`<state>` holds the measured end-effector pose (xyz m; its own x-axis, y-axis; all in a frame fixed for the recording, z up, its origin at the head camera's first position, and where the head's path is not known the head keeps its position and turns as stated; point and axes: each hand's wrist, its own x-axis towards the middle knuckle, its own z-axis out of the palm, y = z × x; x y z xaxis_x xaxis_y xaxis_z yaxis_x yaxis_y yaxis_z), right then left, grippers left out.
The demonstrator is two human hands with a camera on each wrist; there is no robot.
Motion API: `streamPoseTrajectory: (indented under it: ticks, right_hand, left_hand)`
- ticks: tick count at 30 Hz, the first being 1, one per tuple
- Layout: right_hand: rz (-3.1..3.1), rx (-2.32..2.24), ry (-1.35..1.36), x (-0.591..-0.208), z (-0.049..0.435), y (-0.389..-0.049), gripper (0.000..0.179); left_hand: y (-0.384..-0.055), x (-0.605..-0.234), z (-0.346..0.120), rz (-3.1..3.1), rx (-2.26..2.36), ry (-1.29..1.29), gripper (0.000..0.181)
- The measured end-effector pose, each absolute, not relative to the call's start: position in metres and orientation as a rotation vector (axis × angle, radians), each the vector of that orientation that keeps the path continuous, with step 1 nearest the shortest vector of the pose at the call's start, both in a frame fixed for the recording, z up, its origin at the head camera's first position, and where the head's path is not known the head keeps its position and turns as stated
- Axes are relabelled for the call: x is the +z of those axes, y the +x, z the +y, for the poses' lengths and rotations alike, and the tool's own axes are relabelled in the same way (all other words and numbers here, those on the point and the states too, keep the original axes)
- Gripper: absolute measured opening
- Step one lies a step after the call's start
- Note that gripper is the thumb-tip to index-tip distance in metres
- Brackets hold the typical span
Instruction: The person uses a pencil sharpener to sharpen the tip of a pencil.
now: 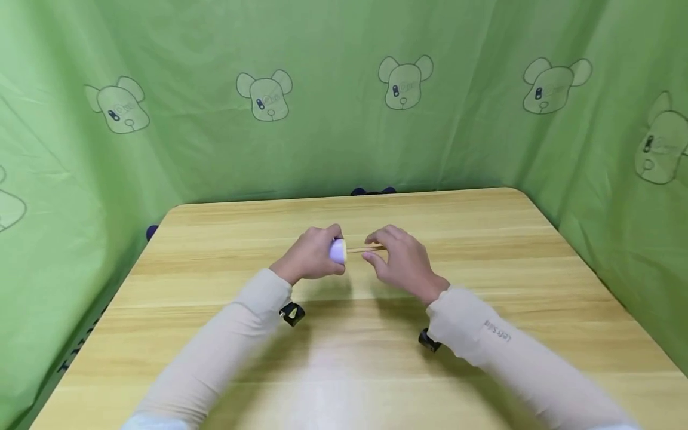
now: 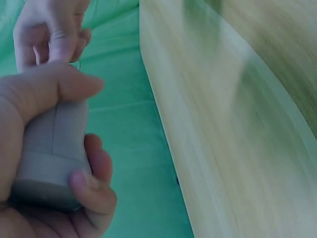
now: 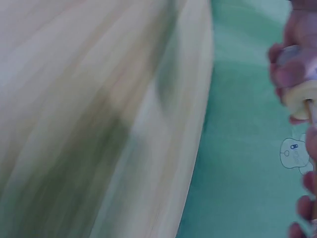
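Left hand [image 1: 310, 255] grips lavender, cream-ended, plastic-looking rounded device [image 1: 337, 251]; right hand [image 1: 404, 261] pinches slender tan wooden stick [image 1: 357, 249] at its right end. Judged: joining step; next needs steady alignment.

The left hand [image 2: 34, 91] grips a pale grey object [image 2: 54, 144], its thumb across the object's upper part and fingertips against the side, near the dark lower end. Just past the object's upper end is the right hand [image 2: 47, 29]. Green cloth [image 2: 129, 144] shows right of the object; farther right, the desk [image 2: 223, 139].
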<state>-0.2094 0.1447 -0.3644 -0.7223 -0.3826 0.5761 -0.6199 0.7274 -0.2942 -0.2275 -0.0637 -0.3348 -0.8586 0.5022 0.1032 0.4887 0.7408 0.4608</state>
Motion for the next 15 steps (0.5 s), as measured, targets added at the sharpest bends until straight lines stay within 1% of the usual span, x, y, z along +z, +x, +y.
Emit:
streamPoseTrajectory:
  ticks: [2,6,8,10,15]
  right_hand:
    - [-2.253,0.541,0.798,-0.372,0.146,-0.211,0.017]
    - [-1.978,0.394,0.759,-0.384,0.145,-0.214,0.034]
    - [-1.921,0.388,0.751,-0.388,0.143,-0.215,0.039]
    - [-1.899,0.401,0.763,-0.391,0.141,-0.216,0.038]
    - [-1.825,0.417,0.753,-0.394,0.137,-0.216,0.029]
  left_hand:
    - [-0.229,-0.334,-0.066,2.862,0.778,0.828,0.043]
    - [-0.231,-0.334,-0.071,2.805,0.820,0.826,0.040]
    - [-0.232,-0.333,-0.073,2.786,0.823,0.829,0.039]
    - [-0.233,-0.332,-0.075,2.770,0.811,0.830,0.039]
    - [-0.234,-0.327,-0.075,2.701,0.829,0.785,0.039]
